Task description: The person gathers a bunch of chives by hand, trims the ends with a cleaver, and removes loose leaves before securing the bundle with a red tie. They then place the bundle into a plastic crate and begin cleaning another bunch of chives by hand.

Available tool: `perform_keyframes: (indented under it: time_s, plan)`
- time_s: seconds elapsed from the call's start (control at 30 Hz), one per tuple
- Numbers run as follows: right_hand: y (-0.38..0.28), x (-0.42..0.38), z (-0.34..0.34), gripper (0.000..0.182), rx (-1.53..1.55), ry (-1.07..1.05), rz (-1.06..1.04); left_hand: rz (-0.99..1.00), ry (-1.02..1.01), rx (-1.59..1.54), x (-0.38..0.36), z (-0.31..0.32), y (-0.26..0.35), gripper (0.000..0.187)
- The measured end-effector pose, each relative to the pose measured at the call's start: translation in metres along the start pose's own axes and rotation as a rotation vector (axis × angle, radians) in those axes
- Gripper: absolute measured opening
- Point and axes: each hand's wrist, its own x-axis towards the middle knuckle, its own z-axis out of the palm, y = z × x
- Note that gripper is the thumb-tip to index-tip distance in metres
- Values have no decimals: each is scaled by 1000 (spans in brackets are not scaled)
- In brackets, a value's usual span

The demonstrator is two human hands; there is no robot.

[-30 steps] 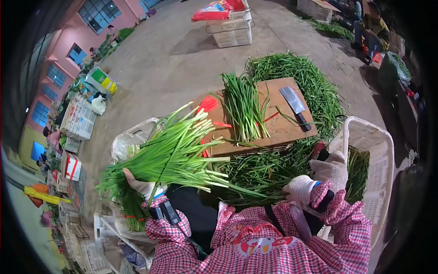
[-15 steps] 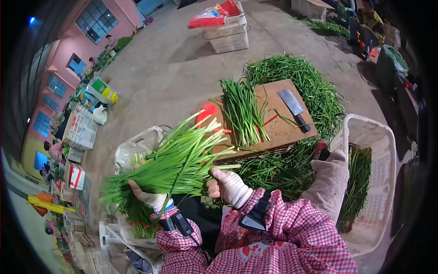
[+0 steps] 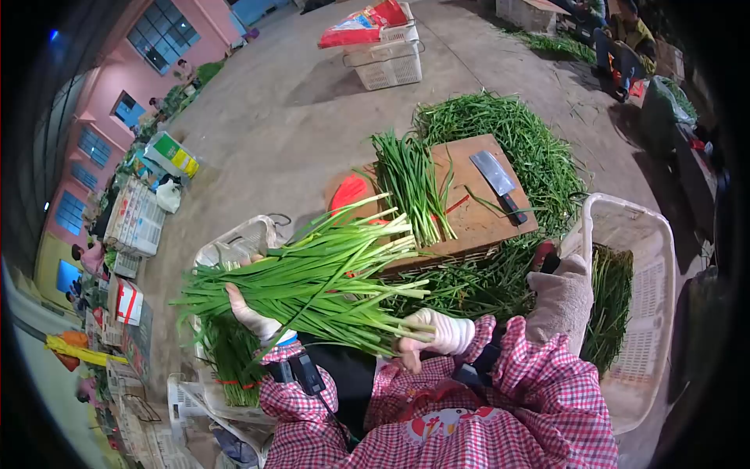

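Handling of a loose bunch of green stalks (image 3: 312, 273), held up in front of the body between a white basket (image 3: 268, 227) and a wooden worktop (image 3: 478, 223). The right hand (image 3: 439, 332), apart from the bunch a second ago and against the lower side of its stalks half a second ago, now lies farther right, at the pale ends nearest the body. With this shift both ends of the bunch come under the hands at once; attention appears to rest on the stalk ends rather than the leaves. The left hand (image 3: 254, 315) keeps its place: its grip is closed around the leafy portion, thumb on the near side, fingertips just showing beyond the far edge. Whether the right grip is closed on any stalk cannot be told, its fingers being partly hidden.

The bunch lies nearly level, leaves to the left, stalk ends to the right. The leaves are narrow and bright green, paling to whitish toward the ends, which fan out more widely than half a second ago and project unevenly. No tie is visible around it. A second bunch (image 3: 406, 187), darker, rests on the worktop near a cleaver (image 3: 494, 172).
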Motion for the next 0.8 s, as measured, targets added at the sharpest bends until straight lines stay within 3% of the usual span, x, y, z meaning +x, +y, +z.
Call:
perform_keyframes:
  time_s: [0.07,0.17,0.23,0.3,0.37,0.43,0.47,0.5,0.57,0.63,0.7,0.73,0.77,0.8]
  plan:
    - [-15,-17,1,22,12,0,147,-19,78,-7,6,-4,1,43]
    - [-16,-37,-22,21,-202,35,404,10,159,24,7,1,-1,42]
    - [-14,-54,-31,26,-239,145,513,13,181,41,9,-5,1,42]
    - [-4,-70,-50,24,-592,155,590,63,214,80,10,-5,4,41]
    - [-2,-79,-59,23,-1564,-99,757,78,213,10,15,-19,16,41]
    - [-10,-88,-60,25,-1644,-137,1119,38,149,-81,17,-25,29,40]
    - [-12,-85,-54,25,-1684,-71,1060,-19,-14,-113,17,-28,34,40]
    - [-30,-71,-35,38,-1684,-3,977,-16,-10,-106,15,-29,38,40]
    - [-36,-53,-14,48,-1566,200,462,-6,-131,21,11,-21,42,41]
    - [-32,-24,16,51,-206,433,179,-30,-232,-56,8,-8,38,41]
    - [-38,9,33,49,155,461,101,-73,-217,-143,4,-11,42,42]
    - [-27,26,33,51,341,409,24,-101,-355,-208,4,-8,39,46]
    - [-14,45,29,53,526,353,-56,-103,-360,-211,1,-3,37,46]
    - [-12,60,35,41,585,521,-19,-54,-252,-187,-3,2,34,44]
